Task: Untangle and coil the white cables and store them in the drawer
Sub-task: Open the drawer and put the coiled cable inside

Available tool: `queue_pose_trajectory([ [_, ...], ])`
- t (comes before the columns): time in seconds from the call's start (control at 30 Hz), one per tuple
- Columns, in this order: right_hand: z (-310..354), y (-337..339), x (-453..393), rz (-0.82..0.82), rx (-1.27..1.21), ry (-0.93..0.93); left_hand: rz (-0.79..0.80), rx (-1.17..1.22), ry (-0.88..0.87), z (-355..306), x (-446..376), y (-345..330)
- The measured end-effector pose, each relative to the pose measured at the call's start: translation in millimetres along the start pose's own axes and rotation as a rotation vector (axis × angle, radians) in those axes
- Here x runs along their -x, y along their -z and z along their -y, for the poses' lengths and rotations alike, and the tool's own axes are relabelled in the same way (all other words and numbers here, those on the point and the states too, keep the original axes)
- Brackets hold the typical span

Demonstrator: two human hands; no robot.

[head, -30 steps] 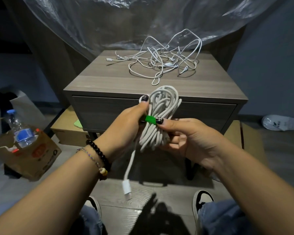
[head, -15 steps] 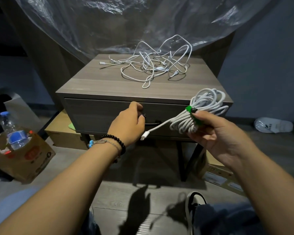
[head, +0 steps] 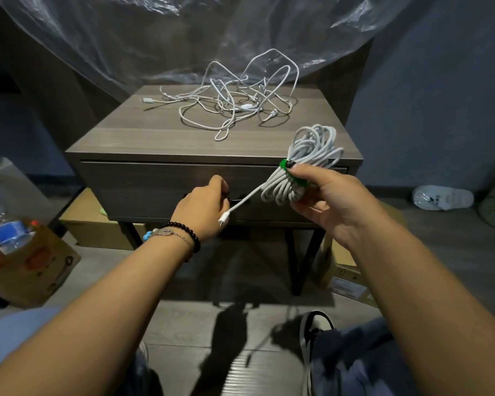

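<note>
My right hand (head: 330, 200) holds a coiled white cable (head: 306, 158) bound with a green strap (head: 293, 174), in front of the nightstand's right front corner. One plug end (head: 224, 218) of that cable sticks out to the left. My left hand (head: 203, 205) is closed on the dark drawer handle (head: 237, 200) of the drawer (head: 143, 190), which looks shut. A tangle of white cables (head: 235, 101) lies on the back of the nightstand top (head: 143, 138).
Clear plastic sheeting (head: 183, 32) hangs behind the nightstand. A cardboard box with a water bottle (head: 7, 230) stands at the left. Flat boxes (head: 89, 221) lie under the nightstand, a white slipper (head: 443, 197) at the right. My shoe (head: 315, 324) is on the floor below.
My left hand let go of the coil and went to the drawer handle. My right hand carried the coil to the right and up. The loose plug end swung out to the left.
</note>
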State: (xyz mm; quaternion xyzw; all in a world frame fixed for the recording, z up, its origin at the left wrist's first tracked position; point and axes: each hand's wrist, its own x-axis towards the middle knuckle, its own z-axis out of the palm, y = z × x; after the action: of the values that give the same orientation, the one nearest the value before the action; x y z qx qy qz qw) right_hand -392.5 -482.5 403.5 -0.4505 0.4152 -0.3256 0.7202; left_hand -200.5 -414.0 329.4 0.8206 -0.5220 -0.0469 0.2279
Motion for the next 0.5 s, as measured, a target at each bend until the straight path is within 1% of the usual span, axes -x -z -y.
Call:
queue_pose_trajectory([
  [0.1,-0.3,-8.6,5.5,0.039,-0.002,0.008,-0.016,-0.009,-0.005,-0.5,4.1,2.4],
  [0.2,-1.8,-14.3,9.5,0.082,0.014,0.009,-0.024,-0.077,-0.044,-1.6,13.0,4.5],
  [0.37,-3.4,-27.5,9.4,0.058,0.030,-0.001,-0.050,-0.199,-0.160,0.6,33.6,21.8],
  [0.5,-9.3,-35.7,10.7,0.067,0.063,0.005,-0.141,-0.134,-0.215,10.0,46.0,44.8],
])
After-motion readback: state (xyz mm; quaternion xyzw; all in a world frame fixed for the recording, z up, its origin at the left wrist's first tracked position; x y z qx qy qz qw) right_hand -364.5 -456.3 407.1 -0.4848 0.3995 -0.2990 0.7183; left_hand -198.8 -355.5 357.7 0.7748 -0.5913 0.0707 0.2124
